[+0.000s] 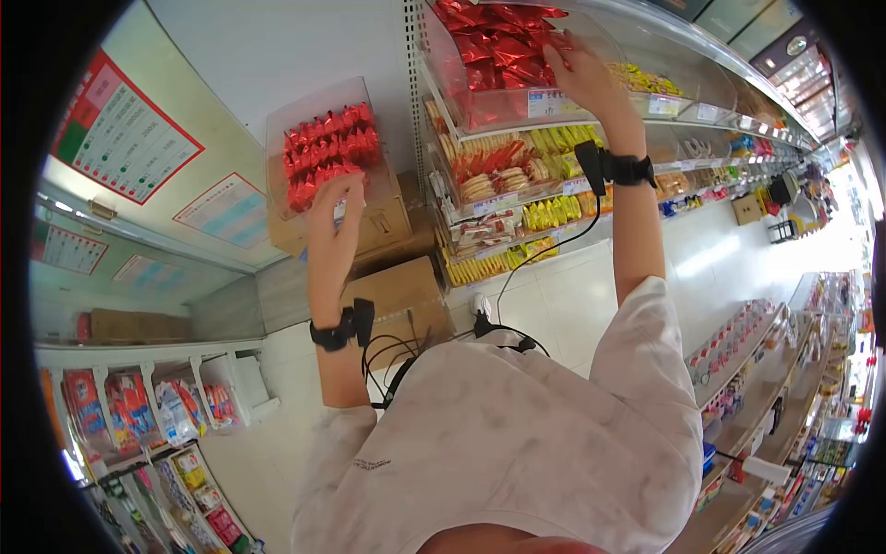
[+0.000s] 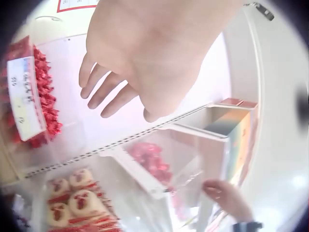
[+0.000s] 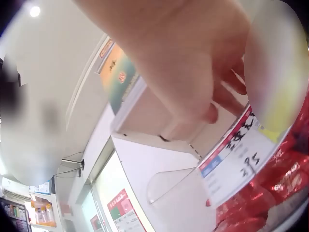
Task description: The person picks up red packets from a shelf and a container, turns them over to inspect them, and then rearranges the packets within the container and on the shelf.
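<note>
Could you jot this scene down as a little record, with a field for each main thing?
Place: shop aisle with stocked shelves
Person: in a pale short-sleeved shirt
Left hand: fingers loosely extended, nothing seen in it; near the clear bin of red packets
Right hand: raised at the front of the shelf bin, which also holds red wrapped packs; contact unclear
Under the first bin: cardboard box
Below the shelf bin: yellow packets
Wrists: a black band on each

This is a shop: long shelves (image 1: pixel 755 369) stand here, red packets (image 1: pixel 330 150) lie in clear boxes (image 1: pixel 494 109), and price labels (image 3: pixel 234 166) are in front.
</note>
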Available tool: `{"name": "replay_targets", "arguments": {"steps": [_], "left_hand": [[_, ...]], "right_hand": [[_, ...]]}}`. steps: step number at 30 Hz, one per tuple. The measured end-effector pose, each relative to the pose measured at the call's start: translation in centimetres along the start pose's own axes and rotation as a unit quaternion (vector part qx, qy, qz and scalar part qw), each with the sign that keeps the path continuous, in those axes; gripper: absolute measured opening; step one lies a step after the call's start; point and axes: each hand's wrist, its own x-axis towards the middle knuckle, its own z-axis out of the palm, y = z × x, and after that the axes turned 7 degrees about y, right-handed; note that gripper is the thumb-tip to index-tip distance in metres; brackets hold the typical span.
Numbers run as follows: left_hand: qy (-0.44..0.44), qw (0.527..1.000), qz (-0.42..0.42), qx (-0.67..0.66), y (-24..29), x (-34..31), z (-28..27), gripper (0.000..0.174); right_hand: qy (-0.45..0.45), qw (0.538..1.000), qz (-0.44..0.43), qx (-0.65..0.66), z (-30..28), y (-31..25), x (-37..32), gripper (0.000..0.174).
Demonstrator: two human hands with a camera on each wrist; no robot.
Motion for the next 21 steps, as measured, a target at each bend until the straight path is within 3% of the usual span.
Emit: {"name": "replay_targets", "arguments": {"steps": [1, 4, 7, 10, 13, 19, 21], "left_hand": [[0.004, 1.000, 0.004, 0.002, 1.2, -0.5, -0.1, 0.025], [0.011, 1.000, 0.005, 0.009, 3.8, -1.8, 0.4, 0.022], [0.009, 1.000, -0.010, 0.018, 5.5, -2.5, 1.4, 0.021], [-0.004, 0.999, -0.041, 0.007, 6.6, -2.6, 3.2, 0.021], [-0.027, 0.996, -0.076, -0.025, 7.0, -2.2, 5.7, 0.021], [-0.064, 0.991, -0.111, -0.044, 7.0, -1.4, 10.3, 0.023], [-0.073, 0.988, -0.126, -0.045, 7.3, -0.9, 11.1, 0.024]], "right_hand": [[-0.053, 0.998, 0.016, -0.027, 0.7, 1.0, 0.6, 0.038], [-0.091, 0.994, 0.042, 0.052, 2.1, 3.3, 1.3, 0.040], [-0.004, 0.994, -0.068, 0.087, 2.3, 4.1, 1.2, 0.038], [0.073, 0.987, -0.060, 0.132, 0.1, 1.9, 0.5, 0.034], [0.086, 0.986, -0.071, 0.121, -0.5, 1.9, 0.7, 0.041], [-0.078, 0.987, -0.078, 0.118, 3.7, 5.7, 3.8, 0.048], [-0.077, 0.984, -0.052, 0.153, 3.5, 5.7, 3.9, 0.041]]}}
